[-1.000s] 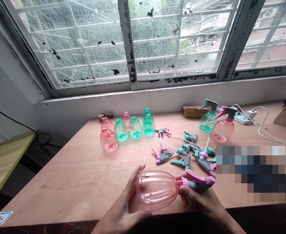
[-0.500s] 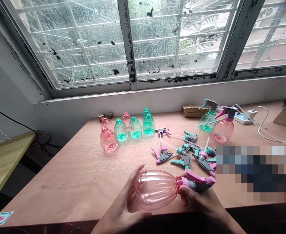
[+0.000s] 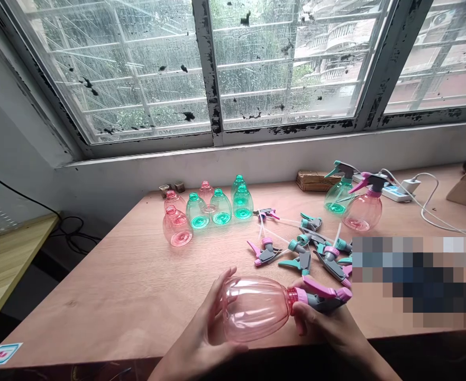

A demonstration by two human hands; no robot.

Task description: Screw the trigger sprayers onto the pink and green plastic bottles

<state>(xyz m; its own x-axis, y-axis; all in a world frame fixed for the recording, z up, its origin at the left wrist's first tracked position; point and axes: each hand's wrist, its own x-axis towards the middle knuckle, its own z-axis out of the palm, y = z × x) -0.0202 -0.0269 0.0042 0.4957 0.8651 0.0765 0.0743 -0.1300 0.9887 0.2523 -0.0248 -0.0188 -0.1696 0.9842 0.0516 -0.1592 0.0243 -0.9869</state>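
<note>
The left hand (image 3: 211, 323) cups the pink bottle (image 3: 254, 309) near the table (image 3: 98, 312) front while the right hand (image 3: 323, 325) grips its sprayer head (image 3: 323, 299); two capped bottles (image 3: 363, 211) stand ready, seven bare bottles (image 3: 220, 209) and several loose heads (image 3: 302, 259), their count unclear, remain.

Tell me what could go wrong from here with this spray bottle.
The pink spray bottle is held in the left hand and right hand. Its trigger head sits almost against the loose spray heads, so a careless swing could knock them about. Their thin tubes cross one another, so lifting one head might drag others along.
</note>
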